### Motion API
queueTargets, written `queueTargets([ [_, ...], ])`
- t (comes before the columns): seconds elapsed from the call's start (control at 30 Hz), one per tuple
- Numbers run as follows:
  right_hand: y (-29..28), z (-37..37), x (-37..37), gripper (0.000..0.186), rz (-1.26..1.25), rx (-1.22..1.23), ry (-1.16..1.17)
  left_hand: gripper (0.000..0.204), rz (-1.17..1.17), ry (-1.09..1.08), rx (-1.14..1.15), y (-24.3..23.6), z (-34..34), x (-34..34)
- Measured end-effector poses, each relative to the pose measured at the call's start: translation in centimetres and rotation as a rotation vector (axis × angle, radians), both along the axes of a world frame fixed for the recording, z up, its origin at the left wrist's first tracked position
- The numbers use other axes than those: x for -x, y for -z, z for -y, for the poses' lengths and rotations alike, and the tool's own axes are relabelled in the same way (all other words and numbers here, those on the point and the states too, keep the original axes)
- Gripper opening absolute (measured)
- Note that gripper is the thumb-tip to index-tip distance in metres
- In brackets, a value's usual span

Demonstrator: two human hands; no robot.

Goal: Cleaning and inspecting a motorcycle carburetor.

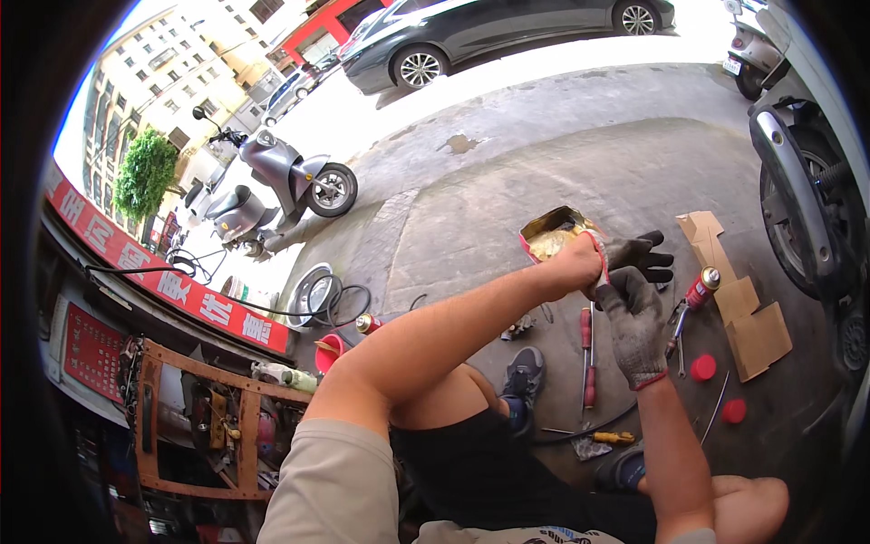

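Observation:
My left hand (583, 261) reaches out in front of me, partly inside a dark grey work glove (636, 254) with a red cuff; the glove's fingers are spread. My right hand (636, 328), in a grey glove with a red edge, pinches the left glove near its cuff. Just beyond my left hand stands a cut-open tin (555, 234) with a yellowish inside. Below my hands, two screwdrivers (587, 358) with red handles lie on the floor. A red spray can (703, 286) is right of my right hand, beside a wrench (674, 335).
Flattened cardboard (757, 335) lies at right, near a wheel (802, 195). Two red caps (703, 367) and a yellow-handled tool (614, 438) are near my feet. At left are a metal basin (313, 292), a black hose, an orange-brown frame (199, 363) and a scooter (281, 177). A dark car (489, 36) stands behind.

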State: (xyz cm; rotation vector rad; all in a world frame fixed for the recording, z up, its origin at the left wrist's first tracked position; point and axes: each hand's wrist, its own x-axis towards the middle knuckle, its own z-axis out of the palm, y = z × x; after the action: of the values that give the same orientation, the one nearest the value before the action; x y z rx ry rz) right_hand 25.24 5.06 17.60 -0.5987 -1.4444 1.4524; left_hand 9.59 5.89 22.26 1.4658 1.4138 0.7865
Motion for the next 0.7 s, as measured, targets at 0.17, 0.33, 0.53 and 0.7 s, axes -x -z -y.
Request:
queueTargets([
  [0.17,-0.6,1.4,2.1,0.008,0.064,-0.218,0.016,0.048,0.668,0.152,0.155,-1.1,-2.1,-0.1],
  [0.33,-2.8,1.7,1.6,0.009,0.073,-0.279,0.034,0.067,0.626,0.147,0.216,-3.6,-2.2,-0.2],
  [0.53,-2.8,1.6,1.5,0.013,0.029,-0.3,-0.029,0.073,0.292,0.318,0.132,-1.7,-3.6,-0.6],
  [0.7,-3.2,1.5,0.7,0.015,-0.047,-0.042,-0.309,0.076,0.924,0.075,0.252,0.3,-3.2,-0.7],
])
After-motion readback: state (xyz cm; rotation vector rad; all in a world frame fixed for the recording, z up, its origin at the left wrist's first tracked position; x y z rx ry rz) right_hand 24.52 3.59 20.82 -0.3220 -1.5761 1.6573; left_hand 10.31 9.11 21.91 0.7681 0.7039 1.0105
